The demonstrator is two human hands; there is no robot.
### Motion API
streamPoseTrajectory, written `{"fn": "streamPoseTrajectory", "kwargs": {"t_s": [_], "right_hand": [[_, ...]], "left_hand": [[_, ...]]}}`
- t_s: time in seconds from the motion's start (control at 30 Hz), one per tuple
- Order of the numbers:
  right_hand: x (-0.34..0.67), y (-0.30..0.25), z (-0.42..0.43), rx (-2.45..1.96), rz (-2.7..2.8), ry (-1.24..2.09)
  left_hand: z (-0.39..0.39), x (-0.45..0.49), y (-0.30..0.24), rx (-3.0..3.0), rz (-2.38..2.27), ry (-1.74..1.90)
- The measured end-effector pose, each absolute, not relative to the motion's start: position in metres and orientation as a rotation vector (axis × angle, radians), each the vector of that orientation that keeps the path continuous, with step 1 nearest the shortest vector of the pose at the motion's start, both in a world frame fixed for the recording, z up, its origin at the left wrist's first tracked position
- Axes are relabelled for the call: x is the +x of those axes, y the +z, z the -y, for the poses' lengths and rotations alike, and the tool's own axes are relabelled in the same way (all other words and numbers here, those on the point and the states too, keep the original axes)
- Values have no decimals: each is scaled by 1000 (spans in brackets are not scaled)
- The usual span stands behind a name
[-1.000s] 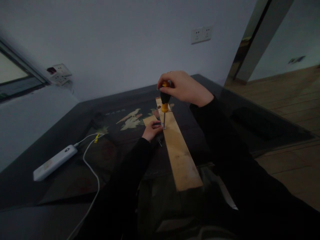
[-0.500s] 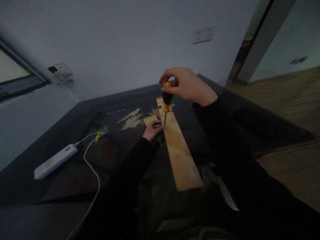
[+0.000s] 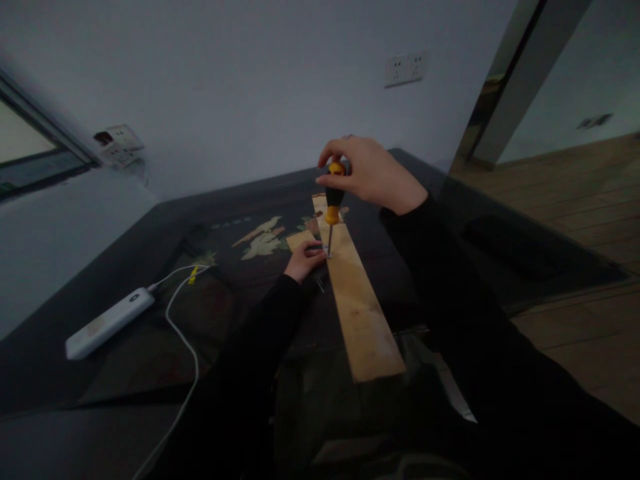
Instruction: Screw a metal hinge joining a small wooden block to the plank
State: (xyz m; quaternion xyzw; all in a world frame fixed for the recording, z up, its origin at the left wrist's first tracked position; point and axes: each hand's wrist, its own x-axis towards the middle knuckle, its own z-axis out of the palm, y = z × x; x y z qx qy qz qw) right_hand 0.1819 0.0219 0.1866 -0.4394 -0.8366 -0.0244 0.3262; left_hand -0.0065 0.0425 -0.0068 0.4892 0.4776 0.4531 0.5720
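My right hand [image 3: 373,173] is closed round the top of a black and orange screwdriver [image 3: 333,200]. The tool stands upright with its tip on a long pale wooden plank [image 3: 360,307] lying on the dark table [image 3: 150,333]. My left hand [image 3: 303,260] rests on the plank's left edge. Its fingers pinch a small metal piece [image 3: 325,251] right at the screwdriver's tip. A second, shorter piece of wood [image 3: 299,239] lies under and beyond my left hand. A loose screw [image 3: 320,285] lies on the table just beside my left wrist.
A white power bank [image 3: 109,322] with a white cable [image 3: 183,333] lies at the table's left. Wall sockets [image 3: 405,68] sit above the table, more sockets [image 3: 119,147] at the left. A wooden floor [image 3: 575,200] and a doorway are to the right.
My right hand's fingers have shifted round the screwdriver's handle top, as in turning it. The left hand and plank have stayed where they were.
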Motion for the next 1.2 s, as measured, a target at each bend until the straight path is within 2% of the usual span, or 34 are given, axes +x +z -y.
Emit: {"fn": "streamPoseTrajectory", "kwargs": {"t_s": [0.13,0.4,0.7,1.0,1.2], "right_hand": [[188,192,-19,-1080,2285,3],[172,177,-28,-1309,2075,-162],[191,193,-21,-1014,2353,54],[167,178,-22,-1333,2105,-132],[183,189,-20,-1069,2314,11]], "left_hand": [[-43,-7,-7,1138,-1116,1065],[-43,-5,-7,1133,-1108,1075],[-43,-6,-8,1147,-1106,1075],[-43,-5,-6,1138,-1112,1061],[-44,-7,-7,1130,-1125,1057]]}}
